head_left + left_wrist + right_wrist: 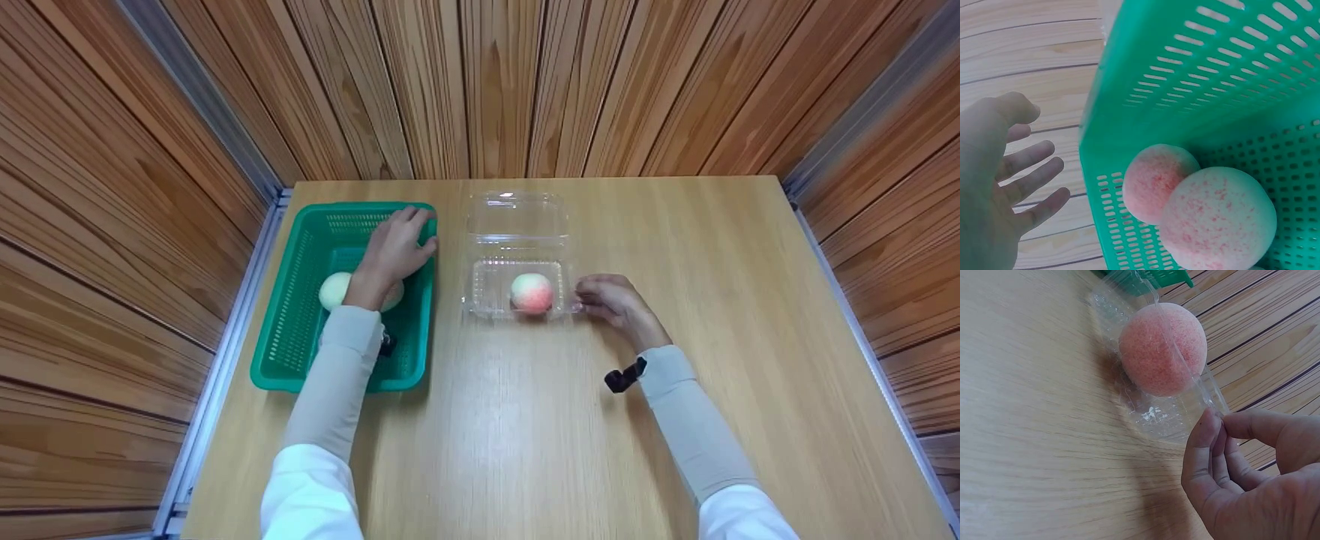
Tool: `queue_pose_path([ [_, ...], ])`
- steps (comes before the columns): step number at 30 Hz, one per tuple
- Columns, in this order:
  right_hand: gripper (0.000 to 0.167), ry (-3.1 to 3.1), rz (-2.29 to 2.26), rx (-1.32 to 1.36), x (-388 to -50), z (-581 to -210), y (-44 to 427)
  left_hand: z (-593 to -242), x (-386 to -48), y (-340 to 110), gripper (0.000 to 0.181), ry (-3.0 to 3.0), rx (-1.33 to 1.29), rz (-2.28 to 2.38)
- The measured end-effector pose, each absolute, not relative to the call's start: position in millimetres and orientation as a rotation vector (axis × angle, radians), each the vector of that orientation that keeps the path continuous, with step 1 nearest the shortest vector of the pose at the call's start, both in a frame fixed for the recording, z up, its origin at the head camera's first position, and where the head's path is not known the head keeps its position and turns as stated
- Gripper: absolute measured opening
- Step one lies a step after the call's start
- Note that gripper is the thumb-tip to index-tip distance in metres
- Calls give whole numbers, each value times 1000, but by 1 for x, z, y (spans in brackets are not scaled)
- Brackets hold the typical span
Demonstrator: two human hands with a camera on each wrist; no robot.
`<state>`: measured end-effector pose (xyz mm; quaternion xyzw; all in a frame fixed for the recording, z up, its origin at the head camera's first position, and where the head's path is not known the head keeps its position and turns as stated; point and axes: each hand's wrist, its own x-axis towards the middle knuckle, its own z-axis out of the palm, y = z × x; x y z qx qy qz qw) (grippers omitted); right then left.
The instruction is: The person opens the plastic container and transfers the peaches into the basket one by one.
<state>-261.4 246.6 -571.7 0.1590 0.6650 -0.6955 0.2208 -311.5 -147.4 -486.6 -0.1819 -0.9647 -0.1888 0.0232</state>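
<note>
My left hand (397, 244) is over the back right part of the green basket (431, 330), fingers loosely spread and holding nothing. Below the left wrist lie pale pink-speckled peaches (334, 290); the arm partly hides them. The left wrist view shows a large peach (1219, 219) against a smaller, pinker peach (1157, 181). In the middle of the table stands a clear plastic clamshell box (491, 300), its lid (517, 214) folded back. One pink-and-white peach (532, 293) sits inside it. My right hand (615, 304) pinches the box's right rim between thumb and fingers.
A wooden table (525, 450) carries the basket at left and the box beside it. Wood-plank walls (495, 90) rise at the back and both sides, with metal rails (225, 360) along the table's side edges. A black wrist camera (624, 376) hangs under the right wrist.
</note>
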Motion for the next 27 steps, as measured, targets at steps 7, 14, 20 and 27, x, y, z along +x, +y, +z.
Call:
queue_pose_path([
  [7, 27, 1857, -1899, 451, -260, -570, 246, -480, -310, -139, 44, -2964, -630, -603],
  [14, 23, 1841, -1918, 445, -261, -571, 247, -474, -307, -128, 43, -2937, -667, -608],
  [20, 33, 1841, -1907, 452, -260, -570, 248, -472, -305, -117, 44, -2951, -664, -578],
  [27, 38, 1839, -1906, 467, -260, -570, 247, -470, -303, -106, 44, -2922, -718, -572],
])
